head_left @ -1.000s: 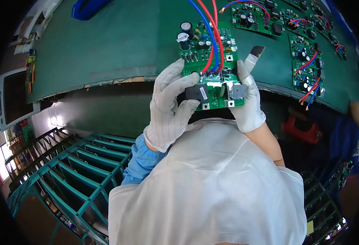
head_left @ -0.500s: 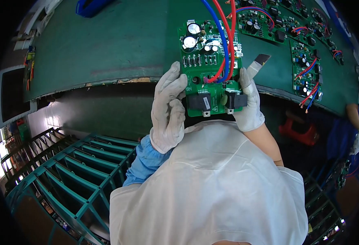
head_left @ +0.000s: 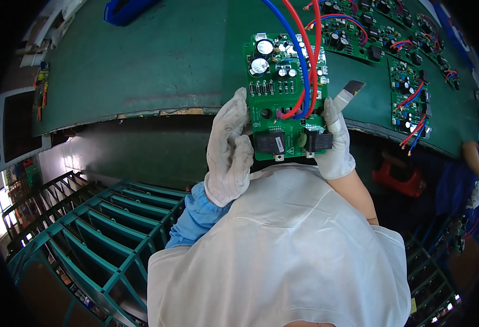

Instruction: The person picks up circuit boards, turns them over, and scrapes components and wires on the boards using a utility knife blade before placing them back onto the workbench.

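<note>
A green circuit board point(head_left: 263, 101) is held up between my two white-gloved hands, over the near edge of the bench. Capacitors stand at its far end, and two black components sit near me. Long red and blue wires point(head_left: 306, 71) loop up from its middle and out of the top of the picture. My left hand point(head_left: 228, 150) closes along the board's left edge. My right hand point(head_left: 336, 143) grips the right edge. A flat blade point(head_left: 350, 94) with a slanted dark tip sticks out from the same right hand; the rest of it is hidden.
Several wired circuit boards point(head_left: 408, 95) lie on the green bench point(head_left: 168, 65) at the right. A blue bin point(head_left: 120, 12) stands at the far left. Teal racks point(head_left: 106, 240) fill the lower left. Another person's gloved hand point(head_left: 477, 191) shows at the right rim, near a red object point(head_left: 398, 177).
The board and both hands have shifted slightly right and toward me in the picture. The blade moved along with the right hand. Both hands keep their hold.
</note>
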`<state>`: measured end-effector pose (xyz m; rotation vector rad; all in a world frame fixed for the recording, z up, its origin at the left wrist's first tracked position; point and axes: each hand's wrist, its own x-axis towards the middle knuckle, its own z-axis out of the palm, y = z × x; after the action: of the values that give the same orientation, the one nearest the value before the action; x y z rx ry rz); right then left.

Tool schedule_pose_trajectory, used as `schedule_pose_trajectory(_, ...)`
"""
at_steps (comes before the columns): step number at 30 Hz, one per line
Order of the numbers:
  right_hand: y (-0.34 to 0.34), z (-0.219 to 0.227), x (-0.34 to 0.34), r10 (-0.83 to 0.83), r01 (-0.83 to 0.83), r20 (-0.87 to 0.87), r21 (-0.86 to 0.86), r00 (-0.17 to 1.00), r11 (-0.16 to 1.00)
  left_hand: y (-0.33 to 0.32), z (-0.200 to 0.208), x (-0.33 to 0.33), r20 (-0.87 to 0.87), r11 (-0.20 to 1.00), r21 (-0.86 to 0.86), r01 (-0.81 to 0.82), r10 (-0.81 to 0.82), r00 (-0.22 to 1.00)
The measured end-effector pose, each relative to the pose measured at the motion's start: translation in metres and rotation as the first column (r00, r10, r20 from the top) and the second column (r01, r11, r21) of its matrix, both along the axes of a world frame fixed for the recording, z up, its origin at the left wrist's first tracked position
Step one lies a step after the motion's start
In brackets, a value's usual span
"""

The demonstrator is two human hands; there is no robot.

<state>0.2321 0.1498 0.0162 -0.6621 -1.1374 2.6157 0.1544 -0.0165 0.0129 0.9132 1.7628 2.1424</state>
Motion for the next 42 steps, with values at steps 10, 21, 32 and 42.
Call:
schedule_pose_trajectory(10, -0.005, 0.007, -0.001, 0.040, -0.041, 0.049, 0.009, 0.998, 0.999, 0.011, 0.000, -0.003, 0.443, 0.988, 0.091, 0.129, -0.156, 0.883)
schedule_pose_trajectory(21, 0.033, -0.016, 0.011, -0.090, 0.003, 0.210, 0.381, 0.974, 0.924, 0.015, 0.021, -0.009, 0.580, 0.985, -0.111, 0.135, -0.046, 0.813)
schedule_pose_trajectory(32, 0.063, -0.004, 0.033, -0.083, -0.268, 0.264, 0.962, 0.961, -0.041, 0.039, -0.008, -0.042, 0.087, 0.868, -0.495, 0.039, 0.005, 0.996)
schedule_pose_trajectory(42, 0.061, 0.010, -0.004, -0.076, -0.261, 0.289, 0.683, 0.954, -0.682, 0.063, -0.005, -0.045, 0.355, 0.919, -0.378, 0.114, 0.030, 0.934)
